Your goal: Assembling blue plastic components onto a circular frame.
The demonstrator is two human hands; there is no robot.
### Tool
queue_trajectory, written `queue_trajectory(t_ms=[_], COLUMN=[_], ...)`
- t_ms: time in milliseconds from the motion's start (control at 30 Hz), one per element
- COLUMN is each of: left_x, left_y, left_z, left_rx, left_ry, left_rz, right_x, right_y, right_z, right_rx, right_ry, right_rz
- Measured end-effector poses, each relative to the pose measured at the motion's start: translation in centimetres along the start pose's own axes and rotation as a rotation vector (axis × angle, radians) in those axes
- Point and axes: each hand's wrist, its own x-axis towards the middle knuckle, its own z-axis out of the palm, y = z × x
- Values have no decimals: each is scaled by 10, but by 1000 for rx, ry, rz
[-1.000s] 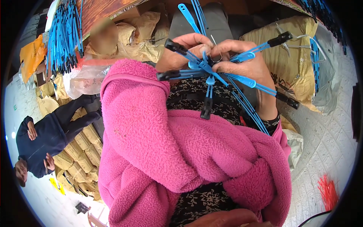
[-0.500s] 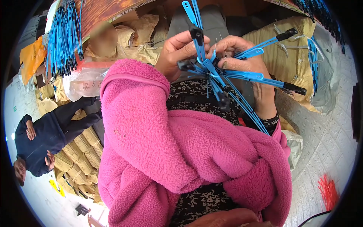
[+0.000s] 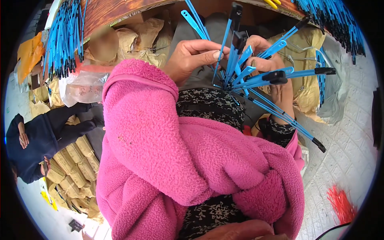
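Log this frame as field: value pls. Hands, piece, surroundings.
left hand: at the blue strips; exact grip hidden
right hand: thumb and fingers on the blue strips
piece: strips fanned out, black ends
top edge: wooden table; left blue bundle, right blue bundle
clothing: pink fleece garment
left side: other person in dark clothing, near brown packages
lower right: red strands

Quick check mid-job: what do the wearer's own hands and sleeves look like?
The left hand and right hand look bare, no gloves visible. The left arm has a thick, fuzzy pink fleece sleeve with a banded opening; the right has a black sleeve with pale floral print, with pink fleece behind it.
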Motion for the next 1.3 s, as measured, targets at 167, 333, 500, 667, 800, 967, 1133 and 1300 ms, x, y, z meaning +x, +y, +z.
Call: queue_trajectory(t_ms=[167,333,500,667,800,967,1133,1300], left_x=[4,1,6,2,3,7,6,3], left_y=[4,14,16,27,13,12,8,9], left_z=[-7,-5,-3,17,17,14,15,18], left_rx=[75,75,141,156,175,128,163,127], left_ry=[24,62,65,174,282,274,284,279], left_rz=[11,-36,-23,-143,-34,-85,-49,-53], right_x=[7,2,-1,-2,-1,0,-1,-1], right_y=[14,5,11,-3,-2,18,18,13], right_z=[-4,11,28,38,39,29,29,32], right_rx=[-47,-76,-157,-202,-124,-55,-33,-77], right_ry=[77,16,21,63,101,114,85,102], right_rz=[-27,1,-98,47,60,-100,-13,46])
